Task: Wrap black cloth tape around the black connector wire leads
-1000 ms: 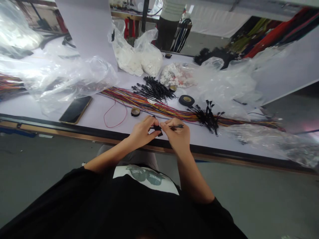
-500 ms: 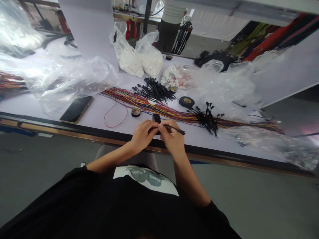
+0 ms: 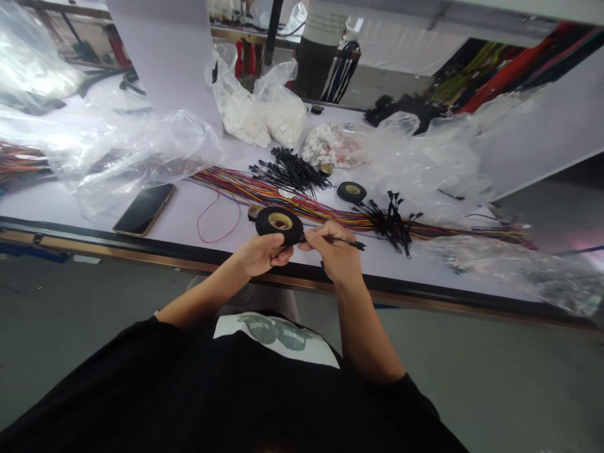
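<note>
**Tape roll (image 3: 279,224) meets black lead (image 3: 346,241) at the bench edge**

A person seated at a work table (image 3: 425,292) holds both hands close together, just above its near edge. The left hand (image 3: 262,251) is closed around the lower rim of the tape roll and holds it tilted, so its pale core faces the camera. The right hand (image 3: 337,251) pinches the black lead between thumb and fingertips, and the lead's far end pokes out to the right of that hand.

A short dark strip seems to run from the roll to the pinched spot, so the winding looks under way rather than finished. Tape and lead are both black, and the number of turns already on cannot be told. The roll looks thick and little used. The lead is thin, straight and rigid-looking where it shows.

Just beyond the hands lies a long bundle of coloured wires (image 3: 325,217). A second roll (image 3: 352,191) sits past the right hand. One heap of black leads (image 3: 292,171) lies farther out and another heap (image 3: 391,221) lies to the right. Whether either heap is taped work or raw stock cannot be judged.

A phone (image 3: 144,207) and a loose red wire (image 3: 219,217) lie to the left of the left hand. Clear plastic bags (image 3: 141,148) crowd the far side.
</note>
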### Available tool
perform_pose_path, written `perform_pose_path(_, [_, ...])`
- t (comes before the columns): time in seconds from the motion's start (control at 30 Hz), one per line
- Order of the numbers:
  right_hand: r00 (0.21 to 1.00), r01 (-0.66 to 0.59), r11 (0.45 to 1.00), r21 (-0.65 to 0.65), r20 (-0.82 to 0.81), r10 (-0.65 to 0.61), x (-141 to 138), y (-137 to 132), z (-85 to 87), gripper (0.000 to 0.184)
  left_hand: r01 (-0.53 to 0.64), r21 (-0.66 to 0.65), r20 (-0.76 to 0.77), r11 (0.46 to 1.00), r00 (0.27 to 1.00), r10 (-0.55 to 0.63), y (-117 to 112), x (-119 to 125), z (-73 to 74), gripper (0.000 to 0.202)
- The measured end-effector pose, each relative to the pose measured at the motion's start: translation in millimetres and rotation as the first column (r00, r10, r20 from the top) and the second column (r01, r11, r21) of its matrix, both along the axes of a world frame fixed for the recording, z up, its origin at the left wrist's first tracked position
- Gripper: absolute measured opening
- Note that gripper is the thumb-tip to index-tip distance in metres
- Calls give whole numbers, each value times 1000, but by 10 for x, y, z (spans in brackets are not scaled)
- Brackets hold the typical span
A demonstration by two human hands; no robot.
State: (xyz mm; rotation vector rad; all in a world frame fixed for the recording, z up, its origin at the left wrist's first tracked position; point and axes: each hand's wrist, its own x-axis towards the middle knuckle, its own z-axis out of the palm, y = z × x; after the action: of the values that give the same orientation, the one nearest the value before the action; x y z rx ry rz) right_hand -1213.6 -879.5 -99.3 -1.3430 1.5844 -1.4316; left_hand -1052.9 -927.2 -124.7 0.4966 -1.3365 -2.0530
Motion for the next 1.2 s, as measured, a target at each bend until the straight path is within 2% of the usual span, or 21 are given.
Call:
perform_pose_path(0.1, [984, 30, 999, 38, 173, -36, -24, -57, -12, 29, -62, -224, 39, 973, 997, 72, 67, 57, 28, 66])
perform_pose_path(0.17, [983, 13, 999, 34, 184, -19, -39, -55, 22, 29, 11, -370, 84, 929, 996, 21, 78, 104, 60, 87])
perform_pose_path(0.23, [997, -9, 1000, 28, 71, 7, -52, -24, 75, 28, 142, -488, 154, 861, 985, -76, 67, 118, 83, 94])
perform_pose_path(0.3, [997, -12, 1000, 19, -77, 14, -58, 15, 120, 26, 152, -519, 200, 841, 978, -53, 51, 80, 84, 73])
perform_pose_path(0.37, [985, 14, 1000, -13, -169, -16, -52, 40, 135, 25, -15, -536, 222, 844, 962, 157, 42, -3, 66, 45])
perform_pose_path(0.43, [977, 51, 997, -53, -204, -61, -32, 48, 126, 26, -202, -586, 229, 785, 887, 400, 41, -99, 41, 29])
perform_pose_path(0.5, [972, 79, 994, -78, -218, -94, 0, 47, 110, 27, -280, -625, 230, 729, 826, 514, 42, -175, 18, 21])
perform_pose_path(0.57, [969, 95, 992, -77, -220, -110, 36, 46, 99, 28, -295, -640, 225, 709, 811, 540, 44, -215, 6, 16])
perform_pose_path(0.63, [982, 80, 996, -31, -169, -84, 68, 47, 90, 31, -280, -643, 235, 713, 814, 531, 48, -225, 3, 11])
perform_pose_path(0.73, [998, -14, 998, 56, -55, 17, 91, 49, 71, 26, -252, -659, 275, 709, 796, 538, 64, -216, 7, 12])
perform_pose_path(0.83, [992, -86, 990, 110, -82, 96, 84, 47, 54, 21, -264, -661, 303, 702, 762, 572, 99, -222, 1, 16])
perform_pose_path(0.9, [986, -91, 987, 130, -130, 108, 73, 44, 49, 19, -322, -606, 284, 728, 767, 575, 132, -240, -8, 16])
perform_pose_path(0.93, [983, -76, 990, 123, -160, 95, 68, 43, 48, 18, -359, -546, 259, 757, 787, 560, 149, -250, -13, 14])
perform_pose_path(1.0, [972, -13, 997, 70, -233, 29, 61, 41, 46, 18, -424, -352, 174, 835, 846, 503, 175, -262, -16, 16])
perform_pose_path(1.07, [960, 34, 999, 14, -278, -29, 55, 41, 43, 18, -437, -87, 87, 895, 892, 444, 171, -248, -9, 29])
perform_pose_path(1.13, [967, 32, 999, -8, -254, -33, 46, 44, 40, 20, -334, 158, 57, 929, 943, 329, 122, -203, 3, 41])
perform_pose_path(1.2, [981, -8, 1000, -2, -195, 8, 35, 49, 40, 22, -124, 319, 44, 940, 992, 115, 35, -139, 7, 49])
